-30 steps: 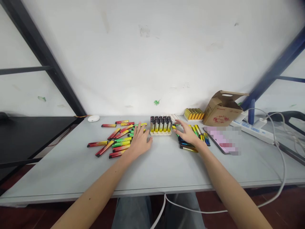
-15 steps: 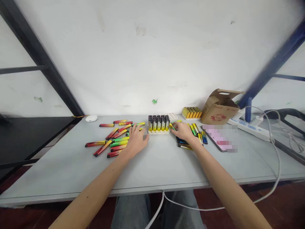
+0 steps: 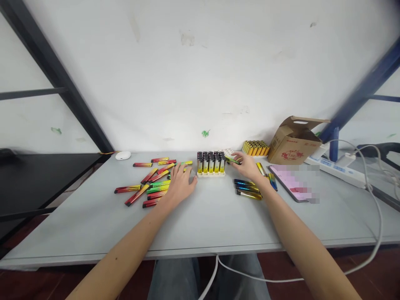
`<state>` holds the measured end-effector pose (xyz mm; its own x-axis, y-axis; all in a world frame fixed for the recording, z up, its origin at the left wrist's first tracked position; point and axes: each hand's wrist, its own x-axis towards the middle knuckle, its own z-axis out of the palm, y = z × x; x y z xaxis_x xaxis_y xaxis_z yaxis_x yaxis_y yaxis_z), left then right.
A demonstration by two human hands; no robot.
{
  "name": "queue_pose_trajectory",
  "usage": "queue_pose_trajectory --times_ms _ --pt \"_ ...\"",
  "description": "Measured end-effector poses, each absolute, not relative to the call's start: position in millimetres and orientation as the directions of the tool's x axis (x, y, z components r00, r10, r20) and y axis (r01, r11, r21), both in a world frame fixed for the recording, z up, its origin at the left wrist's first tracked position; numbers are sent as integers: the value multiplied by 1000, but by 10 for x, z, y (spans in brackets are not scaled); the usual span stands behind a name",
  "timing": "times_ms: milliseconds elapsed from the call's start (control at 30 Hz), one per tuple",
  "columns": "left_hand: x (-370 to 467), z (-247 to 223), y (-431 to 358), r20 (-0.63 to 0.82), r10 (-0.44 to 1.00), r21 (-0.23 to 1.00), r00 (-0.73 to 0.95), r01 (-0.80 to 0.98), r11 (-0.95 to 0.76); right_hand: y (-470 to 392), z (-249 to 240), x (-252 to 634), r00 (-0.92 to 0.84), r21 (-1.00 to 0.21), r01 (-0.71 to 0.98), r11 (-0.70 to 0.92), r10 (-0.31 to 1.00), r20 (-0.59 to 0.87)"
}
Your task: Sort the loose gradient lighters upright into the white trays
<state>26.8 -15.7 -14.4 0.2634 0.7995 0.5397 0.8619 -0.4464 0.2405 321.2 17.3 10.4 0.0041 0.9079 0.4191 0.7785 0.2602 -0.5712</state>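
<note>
Right hand (image 3: 246, 166) has shifted a bit up the frame from the earlier shot and is pinching a green-yellow lighter (image 3: 231, 160), just right of center. Left hand (image 3: 181, 185) hangs out left of center, fingers loosely spread over red and green lighters (image 3: 133, 195); can't tell if it's touching any. Between the hands, upright lighters (image 3: 211, 160) fill a white rack (image 3: 211, 175). Blue and gold lighters (image 3: 246, 188) lie below the right hand, cardboard box (image 3: 290, 146) farther right.
</note>
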Motion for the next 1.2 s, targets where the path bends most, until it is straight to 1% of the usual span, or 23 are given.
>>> queue_pose_trajectory --times_ms 100,167,267,333,400,433,500,567,667,733,833,900,1033,1200 --pt "263 -108 -159 567 784 287 254 830 -477 195 139 3256 134 -703 636 320 851 508" --pt "276 -62 -186 585 763 326 275 782 -532 204 170 3268 204 -784 504 363 831 517" --pt "312 -1 -243 588 721 363 368 677 -641 197 228 3272 261 -884 238 403 850 457" --pt "334 19 -276 585 691 365 425 622 -692 177 274 3261 282 -916 65 397 873 398" --pt "349 29 -302 580 675 366 457 594 -717 143 323 3229 278 -925 -49 378 894 351" --pt "353 33 -314 573 672 370 469 583 -723 122 346 3203 263 -926 -75 370 903 340" --pt "355 45 -339 548 674 383 495 568 -729 71 387 3136 201 -927 -73 369 915 349" --pt "356 60 -366 515 688 406 512 560 -722 9 422 3052 114 -924 -30 381 920 375" --pt "361 78 -400 480 719 467 503 547 -695 -99 457 2915 -14 -925 -5 381 924 381" --pt "368 88 -412 473 727 505 498 523 -687 -170 465 2820 -87 -933 -25 359 929 360" --pt "384 105 -420 472 724 544 502 481 -688 -248 444 2681 -233 -959 -33 280 931 280" --pt "397 120 -425 470 719 570 511 447 -690 -273 409 2601 -295 -970 -38 240 925 240" --pt "417 138 -426 474 705 588 527 406 -699 -286 327 2484 -325 -966 -35 257 911 254" --pt "406 139 -414 433 738 599 517 447 -664 -324 308 2397 -312 -950 -1 313 902 297"
